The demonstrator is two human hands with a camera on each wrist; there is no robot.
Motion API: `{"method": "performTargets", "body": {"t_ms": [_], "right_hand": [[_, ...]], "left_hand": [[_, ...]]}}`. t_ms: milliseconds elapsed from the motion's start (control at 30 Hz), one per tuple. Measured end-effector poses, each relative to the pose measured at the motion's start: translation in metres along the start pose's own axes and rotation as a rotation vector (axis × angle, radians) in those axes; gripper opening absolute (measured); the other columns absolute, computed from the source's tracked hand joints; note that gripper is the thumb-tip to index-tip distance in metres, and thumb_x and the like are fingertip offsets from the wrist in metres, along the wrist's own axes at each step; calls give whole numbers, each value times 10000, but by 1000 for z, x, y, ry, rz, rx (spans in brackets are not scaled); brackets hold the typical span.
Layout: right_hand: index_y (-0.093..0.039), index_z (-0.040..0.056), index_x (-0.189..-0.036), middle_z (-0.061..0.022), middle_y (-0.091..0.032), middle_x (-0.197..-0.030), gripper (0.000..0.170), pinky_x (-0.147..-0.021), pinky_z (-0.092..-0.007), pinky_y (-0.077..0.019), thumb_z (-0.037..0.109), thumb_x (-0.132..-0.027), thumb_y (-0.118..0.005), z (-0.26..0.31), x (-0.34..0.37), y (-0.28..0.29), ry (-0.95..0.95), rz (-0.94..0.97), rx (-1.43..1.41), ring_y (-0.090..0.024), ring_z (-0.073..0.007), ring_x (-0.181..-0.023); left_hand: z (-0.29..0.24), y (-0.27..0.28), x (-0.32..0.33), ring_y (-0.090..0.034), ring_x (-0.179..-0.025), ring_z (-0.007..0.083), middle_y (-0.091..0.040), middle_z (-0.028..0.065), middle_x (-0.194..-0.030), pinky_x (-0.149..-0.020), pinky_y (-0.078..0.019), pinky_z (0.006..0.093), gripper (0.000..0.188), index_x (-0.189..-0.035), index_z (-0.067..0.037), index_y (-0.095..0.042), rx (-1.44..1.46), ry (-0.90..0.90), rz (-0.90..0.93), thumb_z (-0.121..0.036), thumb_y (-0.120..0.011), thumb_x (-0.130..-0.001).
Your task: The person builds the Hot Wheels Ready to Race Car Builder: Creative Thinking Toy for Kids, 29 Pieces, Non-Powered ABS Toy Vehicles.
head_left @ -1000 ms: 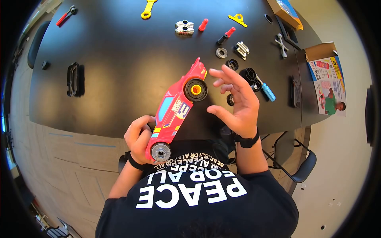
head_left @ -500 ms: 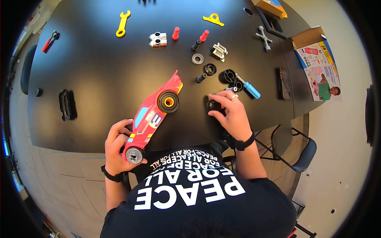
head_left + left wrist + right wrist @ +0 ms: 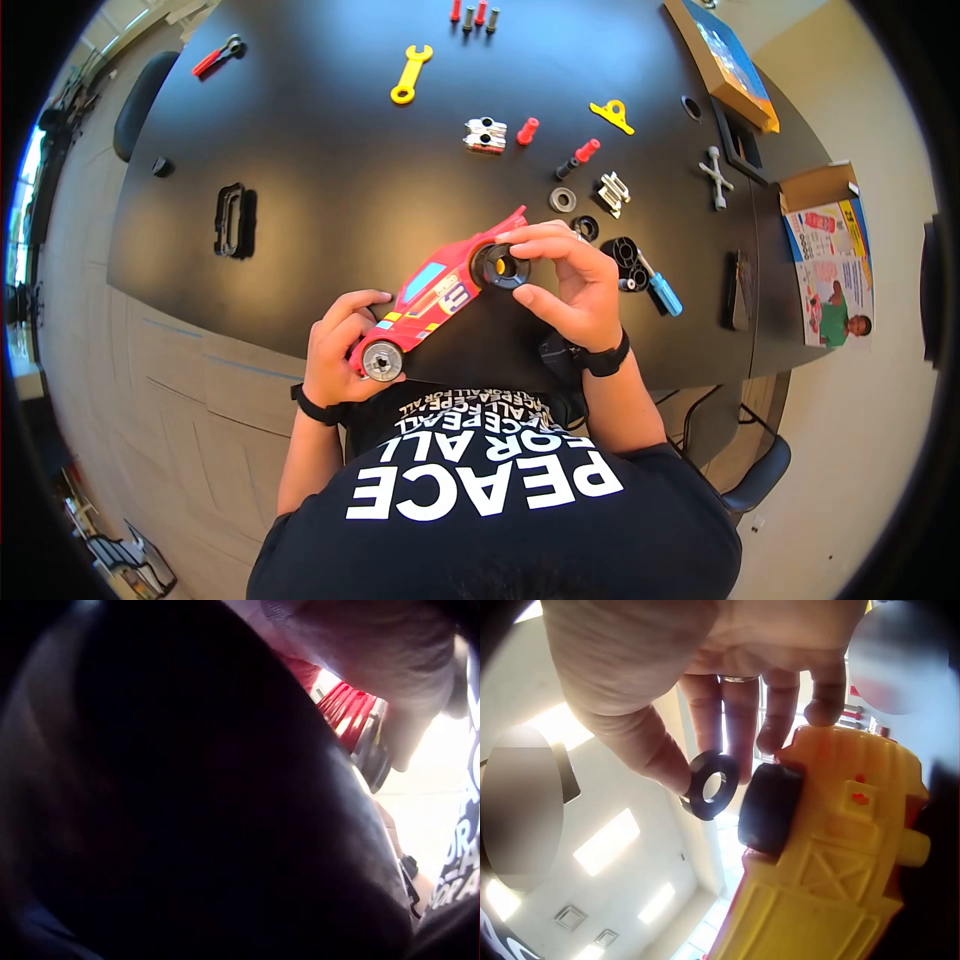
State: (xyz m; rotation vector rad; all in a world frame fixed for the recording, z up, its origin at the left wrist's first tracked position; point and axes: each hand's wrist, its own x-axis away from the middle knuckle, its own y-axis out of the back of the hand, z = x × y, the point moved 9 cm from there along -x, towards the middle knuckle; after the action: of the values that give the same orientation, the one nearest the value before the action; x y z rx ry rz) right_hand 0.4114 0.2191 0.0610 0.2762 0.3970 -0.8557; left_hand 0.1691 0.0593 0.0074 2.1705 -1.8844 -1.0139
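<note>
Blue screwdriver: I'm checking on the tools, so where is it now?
In the head view, the blue screwdriver lies on the dark table, to the right of the right hand, its shaft beside some black round parts.

The left hand (image 3: pixel 337 348) grips with its fingers (image 3: pixel 355 302) curled, the left forearm (image 3: pixel 309 455) running back behind it, while the right hand (image 3: pixel 575 290), ahead of it and to its right, pinches with thumb (image 3: pixel 657 754) opposite two fingertips (image 3: pixel 739 761), the right forearm (image 3: pixel 628 415) angling back behind that hand.
</note>
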Motion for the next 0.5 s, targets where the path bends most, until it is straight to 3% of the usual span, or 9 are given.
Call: {"method": "performTargets", "body": {"t_ms": [100,367,500], "right_hand": [[-769,-3,-1275,-144,-782,-1355,412,-955,-347,-481,25,-869,-831,-17,0,4,-59,-42,-70,-622,-207,-1116],[-754,-2,-1341,-124,-772,-1338,494,-983,-352,-496,31,-859,-859,-13,-2,-5,-15,11,115,-630,-208,-1156],[-728,-22,-1418,-146,-715,-1361,558,-1046,-373,-498,43,-882,-867,-29,2,-1,-67,-23,-115,-637,-234,-1211]], "left_hand": [[-4,3,-2,-657,-716,263,-739,197,-1260,-703,-558,368,551,-917,-26,-687,0,12,-15,-402,-1023,-696],[-3,3,2,-668,-709,262,-742,177,-1269,-682,-557,370,534,-886,-29,-676,6,1,-31,-392,-1020,-700],[-4,3,0,-662,-707,260,-743,177,-1272,-682,-557,370,538,-880,-32,-669,5,3,-21,-393,-1021,-696]]}}
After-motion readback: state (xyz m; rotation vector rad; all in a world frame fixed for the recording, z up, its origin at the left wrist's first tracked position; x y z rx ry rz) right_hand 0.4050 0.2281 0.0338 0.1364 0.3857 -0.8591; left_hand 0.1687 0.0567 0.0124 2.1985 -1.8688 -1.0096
